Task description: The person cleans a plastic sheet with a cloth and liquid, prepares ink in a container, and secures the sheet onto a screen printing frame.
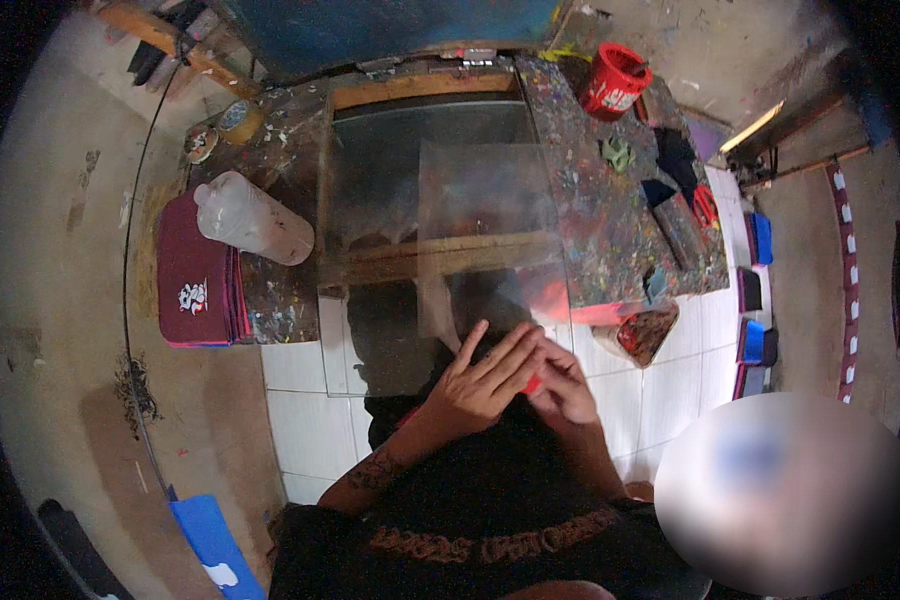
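Close together in front of my body are my left hand (495, 372) and my right hand (568, 388). The left hand's fingers are stretched out and reach across to the right fingers. A small red object (532, 383) shows between the hands, pinched in my right fingers; its kind is mostly hidden. Just beyond the hands, a clear plastic sheet (485, 185) lies over the glass pane (370, 190) in the worktable. Its near edge is by my left thumb; whether they touch I cannot tell.
The paint-spattered table (610, 220) carries a whitish plastic bottle (255, 218), a maroon fabric stack (192, 270), tape rolls (238, 120), a red bucket (615, 82) and red-handled scissors (705, 207). A dirty container (642, 335) stands by its right edge. Coloured pieces (755, 345) line the right side.
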A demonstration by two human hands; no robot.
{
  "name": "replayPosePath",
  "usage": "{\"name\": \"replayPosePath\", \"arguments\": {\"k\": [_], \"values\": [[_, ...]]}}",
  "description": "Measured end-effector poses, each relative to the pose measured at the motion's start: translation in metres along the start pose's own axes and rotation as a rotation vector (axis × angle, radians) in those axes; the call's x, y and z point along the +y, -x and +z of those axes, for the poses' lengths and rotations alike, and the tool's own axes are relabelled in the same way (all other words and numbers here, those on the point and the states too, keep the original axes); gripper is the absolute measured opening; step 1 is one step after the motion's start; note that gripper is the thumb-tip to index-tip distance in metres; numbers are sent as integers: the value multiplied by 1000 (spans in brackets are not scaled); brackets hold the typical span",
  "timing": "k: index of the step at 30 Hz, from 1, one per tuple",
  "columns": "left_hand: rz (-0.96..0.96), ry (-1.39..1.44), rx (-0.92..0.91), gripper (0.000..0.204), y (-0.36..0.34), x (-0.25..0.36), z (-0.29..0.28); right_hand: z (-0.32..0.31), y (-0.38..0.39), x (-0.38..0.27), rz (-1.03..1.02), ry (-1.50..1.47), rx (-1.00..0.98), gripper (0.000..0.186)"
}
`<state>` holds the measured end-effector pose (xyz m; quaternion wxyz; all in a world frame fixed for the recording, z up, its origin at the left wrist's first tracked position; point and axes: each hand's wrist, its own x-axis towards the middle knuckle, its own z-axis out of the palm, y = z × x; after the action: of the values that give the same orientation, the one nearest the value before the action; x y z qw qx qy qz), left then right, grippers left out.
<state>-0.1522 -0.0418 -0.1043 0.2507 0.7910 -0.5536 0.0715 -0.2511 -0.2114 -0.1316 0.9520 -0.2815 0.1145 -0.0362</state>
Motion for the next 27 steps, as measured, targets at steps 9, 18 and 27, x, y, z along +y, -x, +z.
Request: {"name": "replayPosePath", "arguments": {"k": [9, 18, 27], "values": [[-741, 142, 398, 51, 34, -58, -11, -34, -46, -68, -274, 1223, 375, 33], [-922, 262, 337, 23, 23, -74, 5, -19, -46, 4, -452, 1970, -102, 44], [-773, 215, 105, 23, 72, -30, -25, -23, 4, 14, -512, 1931, -312, 39]]}}
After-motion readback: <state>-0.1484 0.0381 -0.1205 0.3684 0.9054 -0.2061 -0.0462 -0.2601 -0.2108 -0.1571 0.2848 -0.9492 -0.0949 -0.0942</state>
